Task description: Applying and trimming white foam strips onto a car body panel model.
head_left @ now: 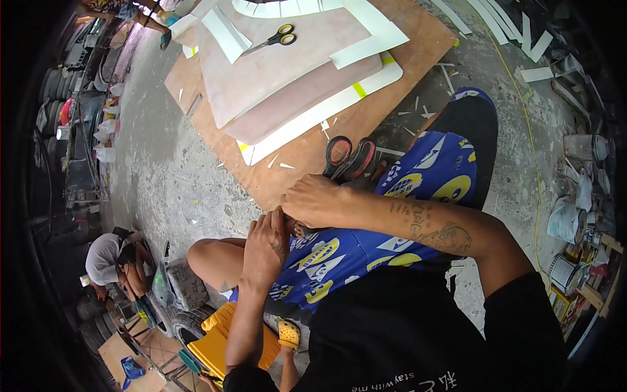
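Both curled, can't tell if grasping: right hand [315, 201] is sitting nearer than left hand [266, 238] to black-and-red-handled scissors [347, 167], handles pointing away.

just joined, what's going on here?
A person's left hand and right hand meet close to the body; anything between them is hidden. Red-and-black scissors jut out by the right hand; whether it grips them is unclear. Ahead, a brown board bears pinkish sheets, with white pieces and yellow-and-black scissors lying on top. White scraps lie around. Someone else is down low at left.
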{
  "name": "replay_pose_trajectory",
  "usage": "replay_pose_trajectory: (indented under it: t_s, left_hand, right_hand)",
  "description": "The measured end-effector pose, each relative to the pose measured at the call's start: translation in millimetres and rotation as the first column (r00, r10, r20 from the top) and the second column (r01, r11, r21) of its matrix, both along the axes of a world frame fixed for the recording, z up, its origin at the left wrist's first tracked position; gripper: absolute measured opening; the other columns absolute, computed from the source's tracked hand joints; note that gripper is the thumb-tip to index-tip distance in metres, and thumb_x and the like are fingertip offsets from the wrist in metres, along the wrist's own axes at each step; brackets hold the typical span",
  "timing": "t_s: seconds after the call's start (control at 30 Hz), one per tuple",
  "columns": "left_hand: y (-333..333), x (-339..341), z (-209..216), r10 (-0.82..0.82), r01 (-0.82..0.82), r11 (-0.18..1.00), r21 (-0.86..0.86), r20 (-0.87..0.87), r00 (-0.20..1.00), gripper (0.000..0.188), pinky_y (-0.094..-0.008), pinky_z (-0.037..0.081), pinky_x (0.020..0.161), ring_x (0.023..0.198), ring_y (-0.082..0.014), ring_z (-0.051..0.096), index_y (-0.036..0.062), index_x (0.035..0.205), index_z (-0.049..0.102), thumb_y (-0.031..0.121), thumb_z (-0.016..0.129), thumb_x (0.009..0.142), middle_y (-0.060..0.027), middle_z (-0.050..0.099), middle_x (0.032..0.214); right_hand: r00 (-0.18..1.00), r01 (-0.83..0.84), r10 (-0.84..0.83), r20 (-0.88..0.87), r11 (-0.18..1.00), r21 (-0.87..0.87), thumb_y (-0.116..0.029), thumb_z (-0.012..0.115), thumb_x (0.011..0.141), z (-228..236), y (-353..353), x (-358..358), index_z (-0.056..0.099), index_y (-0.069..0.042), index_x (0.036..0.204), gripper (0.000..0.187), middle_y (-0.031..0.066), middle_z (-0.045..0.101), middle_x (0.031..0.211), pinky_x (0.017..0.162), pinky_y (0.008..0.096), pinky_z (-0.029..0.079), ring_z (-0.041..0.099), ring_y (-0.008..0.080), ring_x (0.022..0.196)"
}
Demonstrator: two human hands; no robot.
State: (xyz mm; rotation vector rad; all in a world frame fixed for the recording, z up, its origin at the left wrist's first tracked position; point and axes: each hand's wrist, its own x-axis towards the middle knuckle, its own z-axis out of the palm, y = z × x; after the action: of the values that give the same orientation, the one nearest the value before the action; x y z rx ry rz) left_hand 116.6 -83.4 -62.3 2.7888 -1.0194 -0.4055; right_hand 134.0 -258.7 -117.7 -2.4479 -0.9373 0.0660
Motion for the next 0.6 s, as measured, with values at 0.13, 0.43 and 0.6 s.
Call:
replay_pose_trajectory:
  t_s: [0.13,0.43,0.6]
  left_hand:
    - [7.6,2.1,-13.9,-0.046,0.045,0.996,-0.082,-0.021,0.999,0.01,-0.0455,0.044,0.07,0.074,-0.0404,0.058,0.0009,0.095,0.049,0.009,0.054,0.094,-0.0216,0.06,0.077]
    - [-4.6,24.7,-40.8,-0.05,0.003,0.985,-0.175,-0.266,0.963,0.025,-0.0418,0.049,0.066,0.076,-0.0382,0.064,-0.0026,0.11,0.048,0.011,0.059,0.092,-0.0227,0.065,0.087]
    - [-24.3,56.2,-45.2,0.07,-0.212,0.944,-0.254,-0.473,0.878,0.007,-0.0411,0.048,0.058,0.066,-0.0369,0.065,-0.0018,0.087,0.054,0.004,0.057,0.091,-0.0233,0.061,0.069]
  right_hand:
    - [0.996,0.08,-0.078,0.05,0.996,-0.035,-0.011,0.065,0.07,-19.6,-25.8,6.4,0.069,-0.002,0.07,0.01,0.0152,0.067,0.072,0.064,0.0418,0.051,0.069,0.0297,0.077]
    - [0.989,-0.138,0.147,0.018,0.961,-0.24,-0.027,0.071,0.064,-16.1,-16.5,26.1,0.069,-0.006,0.063,0.021,0.0109,0.065,0.063,0.063,0.0397,0.052,0.065,0.0266,0.062]
    - [0.948,0.042,-0.051,0.314,0.999,0.035,-0.023,0.067,0.079,5.1,-72.0,43.2,0.071,-0.006,0.075,0.018,0.0147,0.069,0.087,0.073,0.0382,0.052,0.066,0.0243,0.081]
